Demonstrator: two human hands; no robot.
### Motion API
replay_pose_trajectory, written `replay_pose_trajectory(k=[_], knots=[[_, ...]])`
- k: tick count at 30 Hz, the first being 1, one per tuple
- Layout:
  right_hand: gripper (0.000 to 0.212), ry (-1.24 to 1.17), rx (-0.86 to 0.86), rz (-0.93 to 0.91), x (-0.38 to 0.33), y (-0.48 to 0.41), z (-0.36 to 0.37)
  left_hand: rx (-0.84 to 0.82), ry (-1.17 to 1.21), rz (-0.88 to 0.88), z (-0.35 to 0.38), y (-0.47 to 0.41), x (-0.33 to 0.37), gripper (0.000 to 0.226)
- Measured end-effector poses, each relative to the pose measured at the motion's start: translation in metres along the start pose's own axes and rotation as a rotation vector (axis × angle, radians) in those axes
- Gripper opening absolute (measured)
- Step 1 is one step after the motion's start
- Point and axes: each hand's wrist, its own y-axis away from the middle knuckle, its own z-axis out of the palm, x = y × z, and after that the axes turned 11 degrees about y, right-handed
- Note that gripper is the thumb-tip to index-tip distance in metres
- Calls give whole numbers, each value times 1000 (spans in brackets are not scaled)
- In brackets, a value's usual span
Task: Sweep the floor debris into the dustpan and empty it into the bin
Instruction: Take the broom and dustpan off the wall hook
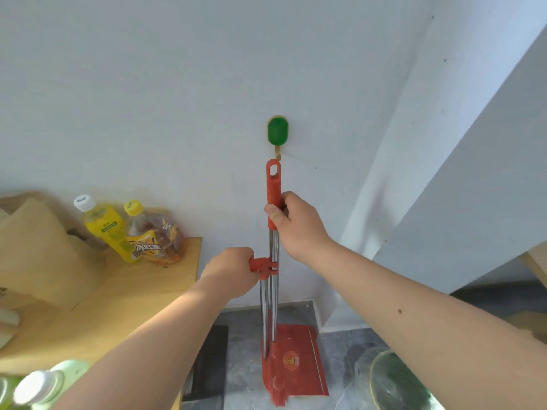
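Right hand [296, 224] holds broom [273, 184] vertical, bristles down; left hand [232, 272] dustpan [302, 341].

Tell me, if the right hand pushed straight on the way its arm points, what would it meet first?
The right hand grips the red broom handle; past it, probably the white wall just below the green hook, though depth is unclear.

Head view, tilted down (close), facing wall [148, 84]

Wooden table [165, 279] at my left bearing yellow bottle [109, 229], tea bottle [154, 235], paper bag [38, 250], grey floor [242, 329] beneath my red dustpan [299, 359] and broom [276, 392].
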Motion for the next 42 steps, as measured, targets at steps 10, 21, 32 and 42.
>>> replay_pose_trajectory(k=[10,21,32,42], knots=[[29,-369,-5,-44,-40,110,-12,-219,374,-19,-2,124,20,39],[43,-527,307,85,-125,252,-39,-73,276,138,-19,287,33,50],[36,-616,498,181,-154,351,-96,-17,269,216,-50,407,-3,53],[36,-56,316,234,-133,425,-127,-40,281,222,-18,442,-6,64]])
